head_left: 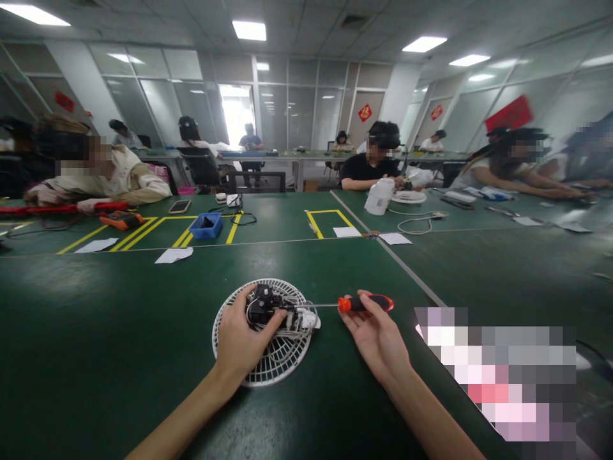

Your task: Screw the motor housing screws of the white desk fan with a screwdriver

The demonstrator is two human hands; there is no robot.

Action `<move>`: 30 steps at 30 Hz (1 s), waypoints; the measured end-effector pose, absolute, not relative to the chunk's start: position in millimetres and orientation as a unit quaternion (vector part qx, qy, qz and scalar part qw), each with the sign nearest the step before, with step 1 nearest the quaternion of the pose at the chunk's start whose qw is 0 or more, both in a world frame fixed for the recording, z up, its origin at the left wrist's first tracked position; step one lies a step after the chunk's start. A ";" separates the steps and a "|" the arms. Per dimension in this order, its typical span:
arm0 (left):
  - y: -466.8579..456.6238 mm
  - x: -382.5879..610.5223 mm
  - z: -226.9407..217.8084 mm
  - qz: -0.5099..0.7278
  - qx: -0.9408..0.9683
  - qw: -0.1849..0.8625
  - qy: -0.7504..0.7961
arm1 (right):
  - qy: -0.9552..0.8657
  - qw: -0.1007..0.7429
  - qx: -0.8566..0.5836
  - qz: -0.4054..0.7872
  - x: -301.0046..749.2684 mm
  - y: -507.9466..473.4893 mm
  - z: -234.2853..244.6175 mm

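Note:
A round white fan grille (278, 361) lies flat on the green table (119, 332) in front of me. On its centre sits a black motor block (262, 305) with wires and a white part. My left hand (242, 342) rests on the grille, fingers curled around the motor block. My right hand (376, 335) holds a screwdriver with a red and black handle (366, 303). Its thin shaft points left, with the tip at the motor assembly.
A blue tray (205, 225), a phone (179, 206), an orange meter (121, 220) and paper slips lie farther back among yellow floor-tape markings. Several other people sit at tables beyond, one beside a white fan body (379, 195). A blurred patch covers the lower right.

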State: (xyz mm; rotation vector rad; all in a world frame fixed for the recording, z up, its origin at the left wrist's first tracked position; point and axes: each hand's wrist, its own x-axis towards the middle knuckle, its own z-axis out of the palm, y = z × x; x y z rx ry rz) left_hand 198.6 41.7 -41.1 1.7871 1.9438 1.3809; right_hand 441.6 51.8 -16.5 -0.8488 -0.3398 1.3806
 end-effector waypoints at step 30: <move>41.6 199.2 -39.1 0.467 0.596 0.086 0.647 | -0.144 0.669 -0.387 0.617 444.5 53.3 -18.1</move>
